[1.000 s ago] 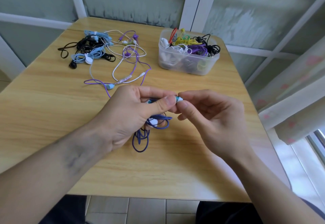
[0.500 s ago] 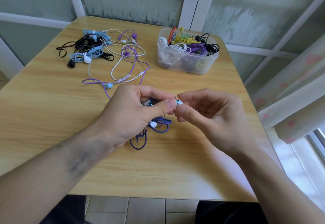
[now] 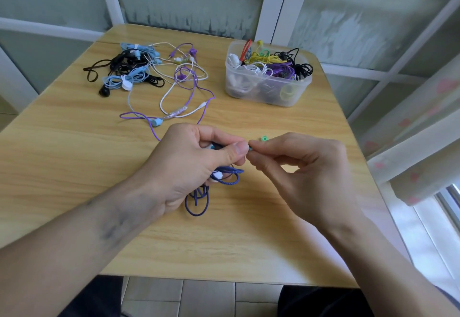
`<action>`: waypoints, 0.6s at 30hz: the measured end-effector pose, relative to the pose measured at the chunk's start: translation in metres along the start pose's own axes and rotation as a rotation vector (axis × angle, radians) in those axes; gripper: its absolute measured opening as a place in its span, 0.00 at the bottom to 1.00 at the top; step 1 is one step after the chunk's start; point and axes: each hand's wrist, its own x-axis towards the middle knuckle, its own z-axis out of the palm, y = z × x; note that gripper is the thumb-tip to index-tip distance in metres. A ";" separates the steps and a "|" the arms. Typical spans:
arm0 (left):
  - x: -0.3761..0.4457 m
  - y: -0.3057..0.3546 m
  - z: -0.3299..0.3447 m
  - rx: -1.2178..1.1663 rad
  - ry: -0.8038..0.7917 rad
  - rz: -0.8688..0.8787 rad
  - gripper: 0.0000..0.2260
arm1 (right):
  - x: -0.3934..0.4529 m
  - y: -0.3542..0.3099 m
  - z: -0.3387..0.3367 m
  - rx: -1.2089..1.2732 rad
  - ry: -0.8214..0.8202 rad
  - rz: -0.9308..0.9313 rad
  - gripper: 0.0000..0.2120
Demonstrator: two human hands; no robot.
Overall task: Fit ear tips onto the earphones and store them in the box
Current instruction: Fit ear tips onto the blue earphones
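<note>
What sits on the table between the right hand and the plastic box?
Head view: only a small green ear tip, just beyond the right hand; otherwise bare tabletop up to the plastic box.

Bare forearms, dark smudge on left.

- Lighting: bright, soft daylight from the windows at the back and right.
- Glare: pale washed sheen on the table (image 3: 293, 242) toward its right edge.
- Shadows: faint, soft, under both hands.
- Distortion: wide-angle bowing of window frames at the edges.
- Focus: slightly soft throughout.

Home: curtain (image 3: 410, 127), tiled floor (image 3: 206, 299), wooden table (image 3: 74, 157)
</note>
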 end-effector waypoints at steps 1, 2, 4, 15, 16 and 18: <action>0.001 0.000 0.001 -0.007 0.006 -0.011 0.05 | 0.000 0.000 0.000 0.003 0.008 0.002 0.06; 0.001 0.000 0.001 -0.014 0.012 -0.023 0.05 | 0.000 0.000 0.001 0.025 0.008 0.019 0.06; 0.002 0.000 0.001 -0.025 0.006 -0.039 0.05 | 0.001 0.000 -0.001 0.111 -0.015 0.102 0.05; 0.008 -0.002 -0.001 -0.015 -0.047 0.046 0.11 | 0.009 0.003 -0.006 0.395 -0.159 0.354 0.07; 0.008 -0.002 0.001 -0.024 -0.041 0.045 0.13 | 0.009 0.003 -0.005 0.408 -0.142 0.350 0.08; 0.008 -0.002 0.004 -0.050 -0.028 0.047 0.15 | 0.009 0.002 -0.005 0.453 -0.117 0.359 0.12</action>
